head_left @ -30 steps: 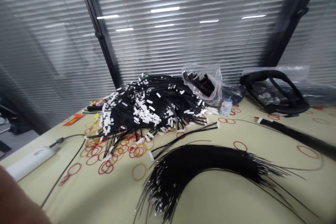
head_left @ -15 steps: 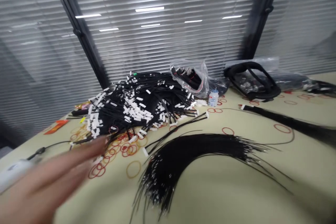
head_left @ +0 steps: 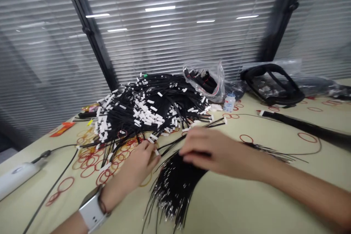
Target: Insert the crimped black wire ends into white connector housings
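My left hand (head_left: 137, 166) is closed in a pinch, thumb and forefinger around the white connector (head_left: 156, 152) on the end of a short black cable (head_left: 172, 143). That cable runs right, passing behind my other hand. My right hand (head_left: 205, 150) has curled fingers and lies over the bundle of thin black wires (head_left: 175, 184). Its fingertips meet the top of that bundle, but what they grip is hidden. Bare metal tips fan out at the bundle's near end. Behind both hands rises a big heap of black cables with white connectors (head_left: 148, 113).
Red and yellow rubber bands (head_left: 90, 161) are scattered at left. A white device with a cord (head_left: 19, 179) lies at the left edge. Farther back are a clear bag of cables (head_left: 204, 80), a small bottle (head_left: 229, 102), a black frame (head_left: 271, 84) and another black bundle (head_left: 298, 126).
My left hand has come down from the left edge to the short cable's connector. My right hand has entered from the right and reached over the wire bundle. The view has shifted slightly.
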### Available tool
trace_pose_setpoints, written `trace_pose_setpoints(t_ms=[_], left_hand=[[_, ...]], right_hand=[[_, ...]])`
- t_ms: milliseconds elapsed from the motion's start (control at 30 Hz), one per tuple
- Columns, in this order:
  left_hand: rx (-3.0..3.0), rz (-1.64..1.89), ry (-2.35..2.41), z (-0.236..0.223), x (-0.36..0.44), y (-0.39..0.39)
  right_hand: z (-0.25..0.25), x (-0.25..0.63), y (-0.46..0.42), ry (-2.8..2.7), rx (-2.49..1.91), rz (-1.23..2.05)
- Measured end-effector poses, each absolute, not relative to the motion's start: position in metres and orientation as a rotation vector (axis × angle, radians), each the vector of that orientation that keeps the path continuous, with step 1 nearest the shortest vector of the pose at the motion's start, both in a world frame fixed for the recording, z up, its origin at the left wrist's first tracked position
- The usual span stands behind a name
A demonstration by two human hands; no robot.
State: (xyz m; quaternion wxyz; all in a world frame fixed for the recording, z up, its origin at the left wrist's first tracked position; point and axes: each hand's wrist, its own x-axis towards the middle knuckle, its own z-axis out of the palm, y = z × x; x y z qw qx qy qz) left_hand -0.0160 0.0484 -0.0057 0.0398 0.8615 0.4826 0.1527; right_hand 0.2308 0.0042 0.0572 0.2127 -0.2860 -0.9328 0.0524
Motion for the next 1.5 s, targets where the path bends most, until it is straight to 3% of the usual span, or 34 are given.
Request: trace_pose_setpoints(t_ms=[267,700,1233,1500], left_hand=[[2.452,0.659,1.317,-0.007,-0.017,0.044],[1.842,0.723,1.045,-0.004,-0.006,0.029],[1.567,0.716,1.047,-0.008,-0.003,0.033],[1.567,0.732,1.069,-0.007,-0.004,0.031]], right_hand=[[0.000,0.220,0.008,-2.753,-0.873,0.227],[0.006,0.214,0.013,-2.493,-1.030,0.626],[-0.008,0.197,0.019,-2.123,-1.188,0.943],[-0.013,0.197,0.019,-2.152,-1.228,0.668]])
